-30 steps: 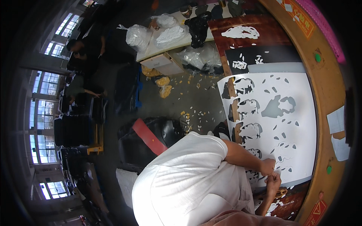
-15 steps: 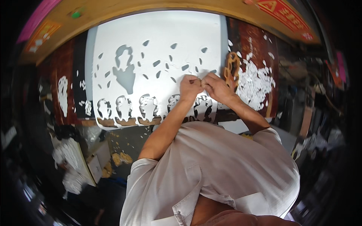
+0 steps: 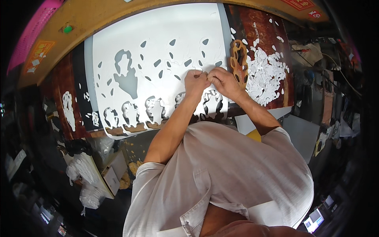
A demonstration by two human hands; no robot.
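A large white sheet (image 3: pixel 130 37) covers the work board, with small leaf-shaped holes across it and sole-shaped cut-outs along its near edge. My left hand (image 3: pixel 196 82) and my right hand (image 3: pixel 223 81) meet over the right part of the sheet, fingers pinched together and almost touching. Whatever is between the fingertips is too small or hidden to make out. Just right of my right hand, an orange-brown, sole-shaped cutting die (image 3: pixel 238 63) with several openings lies at the sheet's right edge.
A heap of small white cut pieces (image 3: pixel 266 75) spreads over the dark red board at the right. More scraps (image 3: pixel 68 110) lie at the far left. A yellow machine beam (image 3: pixel 118 19) with a green button (image 3: pixel 68 29) runs along the back. Plastic bags (image 3: pixel 83 168) sit below left.
The view has tilted and shifted a little. Both hands stay pinched together over the same part of the sheet, with only slight finger movement.
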